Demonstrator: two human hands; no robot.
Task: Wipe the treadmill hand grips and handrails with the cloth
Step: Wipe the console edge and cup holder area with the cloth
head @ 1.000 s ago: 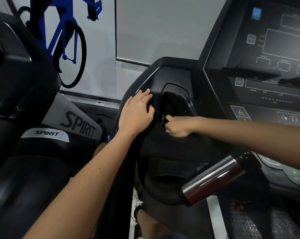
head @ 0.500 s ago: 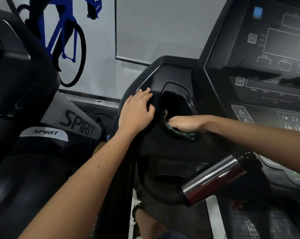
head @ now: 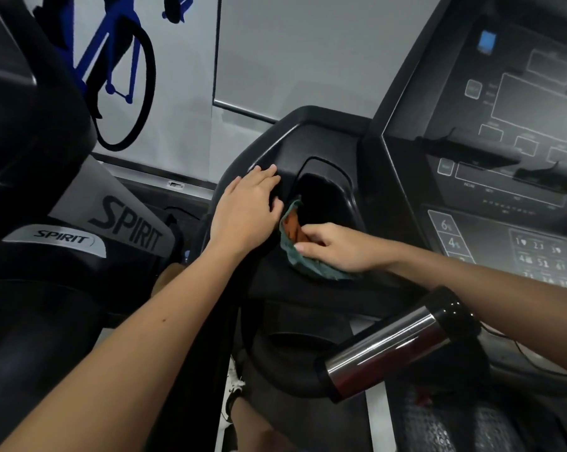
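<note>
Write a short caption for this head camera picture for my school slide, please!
Right hand presses a green cloth on the treadmill cup holder's rim; left hand rests flat beside it.

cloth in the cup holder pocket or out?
Partly out: the cloth drapes over the pocket lip, pinched by the right hand, with its upper end inside.

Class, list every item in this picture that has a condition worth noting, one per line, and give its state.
Cloth: crumpled, draped over the near rim of the console pocket, pinched by the right hand.
Right hand: closed on the cloth.
Left hand: open, flat on the console housing beside the pocket.
Console pocket: dark inside, contents cannot be told.
Chrome hand grip: bare, untouched.
Console display: unlit, apart from a small blue patch.
</note>
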